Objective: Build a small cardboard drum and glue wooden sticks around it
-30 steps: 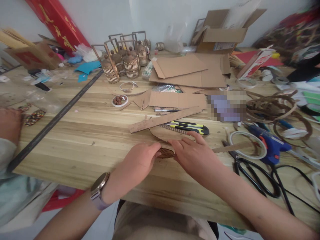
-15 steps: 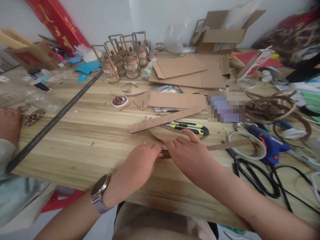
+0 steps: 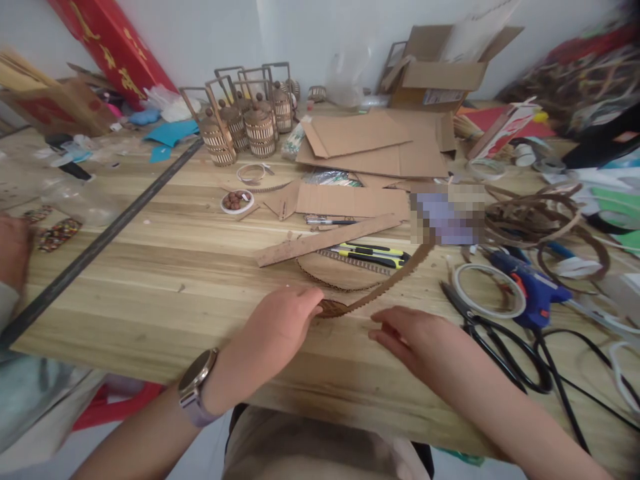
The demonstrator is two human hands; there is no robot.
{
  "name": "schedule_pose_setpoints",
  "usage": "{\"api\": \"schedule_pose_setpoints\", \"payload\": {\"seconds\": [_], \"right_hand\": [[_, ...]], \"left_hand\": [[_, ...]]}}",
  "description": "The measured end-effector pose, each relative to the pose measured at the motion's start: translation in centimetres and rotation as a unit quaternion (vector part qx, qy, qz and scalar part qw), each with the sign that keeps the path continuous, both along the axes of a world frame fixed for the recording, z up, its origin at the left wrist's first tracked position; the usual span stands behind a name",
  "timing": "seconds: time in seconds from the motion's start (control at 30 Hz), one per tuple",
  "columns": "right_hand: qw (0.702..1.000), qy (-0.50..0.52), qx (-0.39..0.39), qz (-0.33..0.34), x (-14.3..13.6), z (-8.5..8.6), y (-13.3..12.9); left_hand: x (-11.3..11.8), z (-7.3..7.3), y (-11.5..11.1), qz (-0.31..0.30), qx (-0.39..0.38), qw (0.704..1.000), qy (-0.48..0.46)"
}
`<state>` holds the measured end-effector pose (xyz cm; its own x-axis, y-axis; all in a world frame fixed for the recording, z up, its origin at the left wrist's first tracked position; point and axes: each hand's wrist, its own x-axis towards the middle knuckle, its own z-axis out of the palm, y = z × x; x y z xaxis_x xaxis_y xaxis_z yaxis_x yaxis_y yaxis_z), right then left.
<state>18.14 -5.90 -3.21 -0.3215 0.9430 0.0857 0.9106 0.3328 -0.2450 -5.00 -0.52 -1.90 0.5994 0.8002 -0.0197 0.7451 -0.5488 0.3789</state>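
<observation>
My left hand (image 3: 285, 327), with a watch (image 3: 197, 380) on its wrist, pinches the left end of a small brown coil (image 3: 333, 307) low over the wooden table. From the coil a ribbed cardboard strip (image 3: 395, 283) curves up to the right. My right hand (image 3: 405, 333) is just right of the coil, touching nothing, its fingers apart. Behind the coil are a yellow-and-black utility knife (image 3: 373, 253) and a flat cardboard strip (image 3: 320, 240). The underside of the coil is hidden.
Black scissors (image 3: 500, 347), a white tape ring (image 3: 490, 291) and a blue glue gun (image 3: 533, 290) lie at the right. Cardboard sheets (image 3: 375, 143) and small lanterns (image 3: 260, 130) stand farther back. Another person's hand (image 3: 13, 250) is at the left edge.
My right hand has let go of the coil and moved right, its fingers opening. The strip's free end now curves upward. My left hand keeps its hold.
</observation>
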Motion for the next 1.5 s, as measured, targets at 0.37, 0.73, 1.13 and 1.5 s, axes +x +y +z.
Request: {"api": "schedule_pose_setpoints", "payload": {"seconds": [0.37, 0.73, 1.13, 1.5], "right_hand": [[0.949, 0.302, -0.034, -0.087, -1.3, 0.5, 1.9], [0.947, 0.298, -0.053, -0.108, -1.4, 0.6, 2.2], [0.948, 0.303, -0.054, -0.086, -2.5, 1.5, 2.9], [0.972, 0.227, -0.024, -0.046, -3.0, 1.4, 3.3]], "left_hand": [[-0.3, -0.7, -0.1, 0.006, 0.004, 1.000, -0.030], [-0.1, -0.2, 0.0, 0.002, -0.017, 0.999, -0.033], [0.0, 0.1, -0.1, 0.003, -0.014, 1.000, -0.007], [0.2, 0.4, -0.2, 0.009, -0.022, 0.999, -0.036]]}}
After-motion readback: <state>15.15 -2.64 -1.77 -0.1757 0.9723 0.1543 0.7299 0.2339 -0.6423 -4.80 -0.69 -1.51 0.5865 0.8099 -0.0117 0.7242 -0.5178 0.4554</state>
